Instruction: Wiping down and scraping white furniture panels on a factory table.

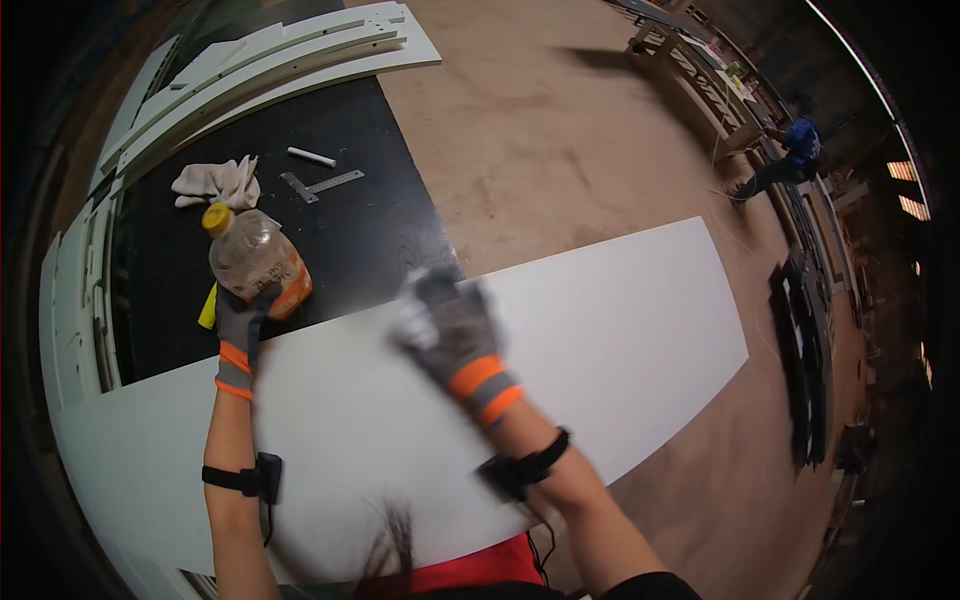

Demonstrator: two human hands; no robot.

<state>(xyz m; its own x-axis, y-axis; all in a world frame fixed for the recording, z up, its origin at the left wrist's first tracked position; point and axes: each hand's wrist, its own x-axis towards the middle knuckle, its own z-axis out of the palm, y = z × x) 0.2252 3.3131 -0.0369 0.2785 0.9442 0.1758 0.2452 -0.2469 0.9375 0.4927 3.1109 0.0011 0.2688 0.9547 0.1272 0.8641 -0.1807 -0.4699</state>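
Clear plastic bottle with yellow cap (255,258) stands on black bench, cap tilted up-left; grey-gloved left hand (240,325) clenched around its base. Right hand (445,325) blurred over long white panel (620,330), grip unreadable.

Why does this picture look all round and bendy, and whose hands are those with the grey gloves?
The picture comes from a small camera worn on a person's head, looking down at their own hands. Its very wide lens makes straight edges look curved. The left hand, in a grey glove with orange bands, grips a clear plastic bottle with a yellow cap. The right hand looks blurry and rests over a long white board; I cannot tell if it holds anything. Both forearms wear a black strap with a little box. Behind the board is a black table with a crumpled cloth, a metal square ruler and a small white stick. More white boards lie stacked at the back. Far off, another person works.
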